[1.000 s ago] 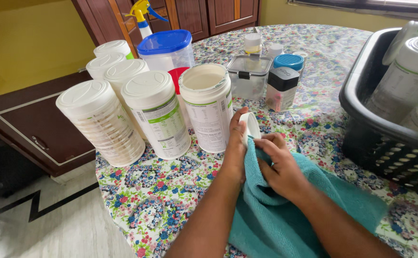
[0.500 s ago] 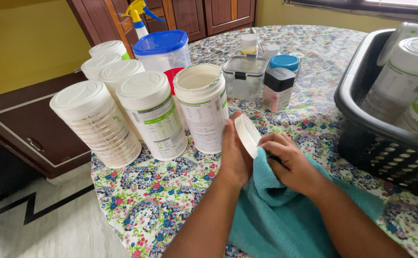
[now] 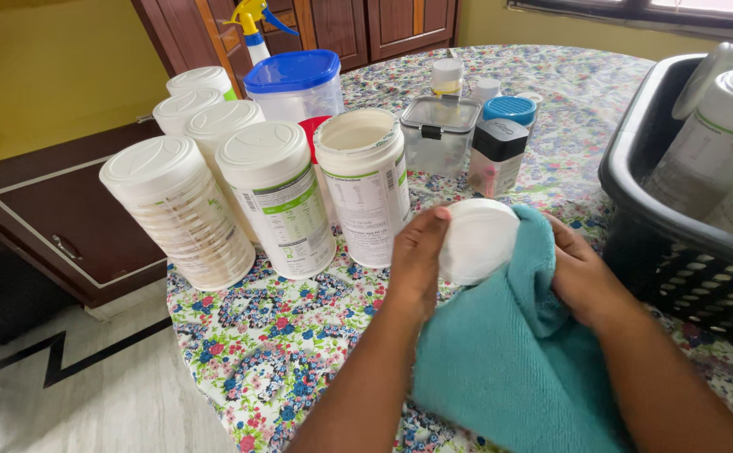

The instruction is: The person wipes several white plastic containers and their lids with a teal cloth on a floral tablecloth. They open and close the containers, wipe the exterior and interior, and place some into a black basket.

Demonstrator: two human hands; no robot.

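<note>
Your left hand point(image 3: 417, 260) has its fingers clamped on the white lid point(image 3: 477, 241), tilted so your right hand point(image 3: 583, 273), fingers bunched in the teal cloth point(image 3: 509, 361), reaches its face.

Both hands raised, left point(image 3: 417, 260) and right point(image 3: 586, 281) gripping.

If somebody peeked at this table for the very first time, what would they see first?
Right in the middle, the left hand holds up a round white lid while the right hand presses a teal cloth against it. Just behind stands an open white canister in a cluster of lidded ones on the flowery tablecloth. A black basket with more canisters sits at the right edge.
</note>
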